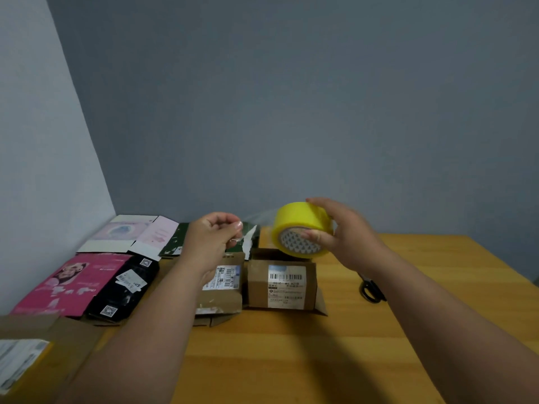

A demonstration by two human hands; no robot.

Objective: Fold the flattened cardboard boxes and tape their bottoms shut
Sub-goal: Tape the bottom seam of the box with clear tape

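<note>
wooden table [291,360] | cardboard boxes [281,284] | flattened cartons [96,281] | scissors [371,290]

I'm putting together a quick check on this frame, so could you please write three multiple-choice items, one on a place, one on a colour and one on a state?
1. Where do the scissors lie?
A. on the pink carton
B. on the table, by the right forearm
C. inside the box

2. What colour is the tape roll?
A. yellow
B. brown
C. blue

3. What is the left hand doing?
A. resting flat
B. pinching the pulled tape end
C. holding scissors

Key: 1 B, they rest on the wooden table; 2 A, its outside is bright yellow in the right hand; 3 B, clear tape stretches to its fingertips.
</note>
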